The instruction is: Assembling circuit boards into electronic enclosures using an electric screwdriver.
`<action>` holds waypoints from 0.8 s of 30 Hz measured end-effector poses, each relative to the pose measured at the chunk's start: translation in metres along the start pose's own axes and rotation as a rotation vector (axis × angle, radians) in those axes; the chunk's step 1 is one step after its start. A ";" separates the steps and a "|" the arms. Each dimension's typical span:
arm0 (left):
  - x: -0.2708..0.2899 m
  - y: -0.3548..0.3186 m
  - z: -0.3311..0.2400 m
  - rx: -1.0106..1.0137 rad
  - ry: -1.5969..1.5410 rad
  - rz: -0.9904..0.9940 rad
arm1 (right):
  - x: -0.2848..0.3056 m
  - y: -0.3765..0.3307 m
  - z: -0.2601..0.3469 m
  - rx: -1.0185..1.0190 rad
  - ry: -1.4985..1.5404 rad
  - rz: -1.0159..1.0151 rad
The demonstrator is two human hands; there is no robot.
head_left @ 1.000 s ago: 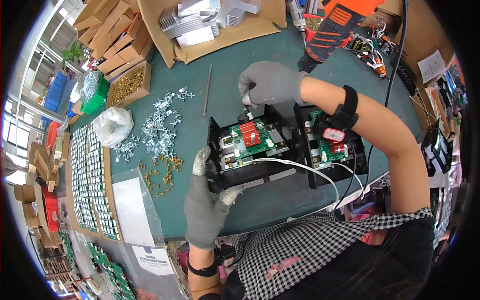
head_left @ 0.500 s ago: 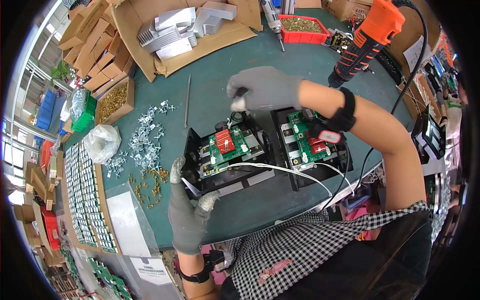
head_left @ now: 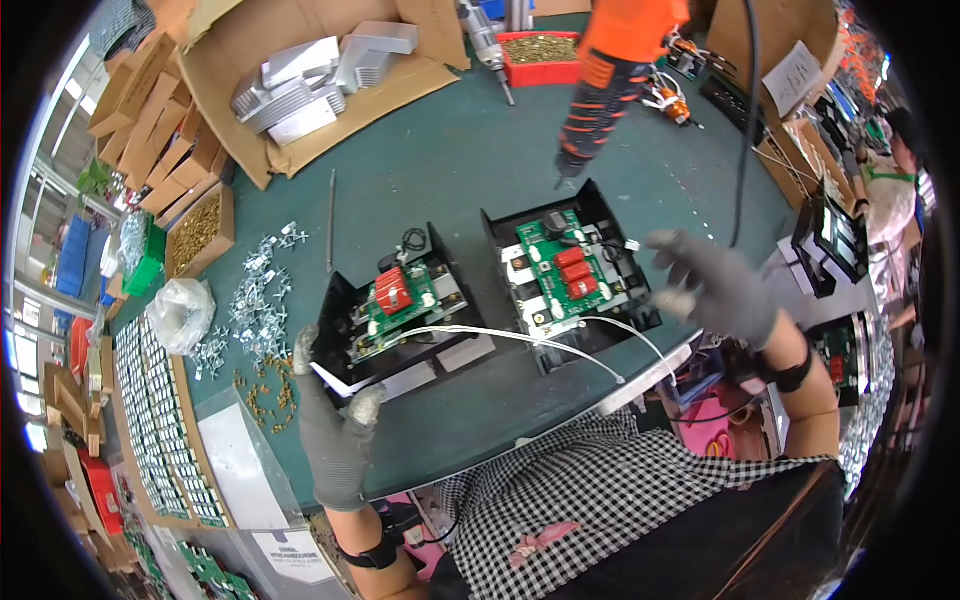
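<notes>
The left hand (head_left: 335, 435) and right hand (head_left: 715, 285) wear matt knitted cloth gloves (head_left: 335, 470), rough and whitish at the left fingertips (head_left: 367, 405). The black housings (head_left: 337, 315) look smooth with a dull sheen, the finned blocks (head_left: 300, 62) bare silvery metal, the bag (head_left: 180, 315) crinkled, glossy plastic.

Down to your left, a flat white printed sheet (head_left: 297, 562) carries a few short lines of dark lettering, the upper ones in bold capitals. Up to your right, a rectangular white paper note (head_left: 790, 78) on the tall brown cardboard panel (head_left: 805, 25) shows dark marks like handwriting, too small for you to make out.
</notes>
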State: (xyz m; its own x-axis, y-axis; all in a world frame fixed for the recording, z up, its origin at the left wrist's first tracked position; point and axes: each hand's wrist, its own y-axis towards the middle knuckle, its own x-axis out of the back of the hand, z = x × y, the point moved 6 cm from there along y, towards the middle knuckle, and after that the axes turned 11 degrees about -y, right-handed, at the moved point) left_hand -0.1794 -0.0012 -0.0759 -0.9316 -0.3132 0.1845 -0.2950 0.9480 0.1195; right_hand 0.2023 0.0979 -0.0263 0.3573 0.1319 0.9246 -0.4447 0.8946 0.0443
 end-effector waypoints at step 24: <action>-0.003 -0.001 -0.002 -0.065 0.129 -0.033 | -0.017 0.039 -0.007 -0.037 0.291 -0.507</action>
State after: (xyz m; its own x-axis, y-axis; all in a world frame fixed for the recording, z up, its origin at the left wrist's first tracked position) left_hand -0.1761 -0.0011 -0.0746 -0.8853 -0.3531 0.3026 -0.3072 0.9326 0.1895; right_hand 0.1850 0.1339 -0.0426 0.7315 -0.2092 0.6489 -0.1323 0.8901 0.4361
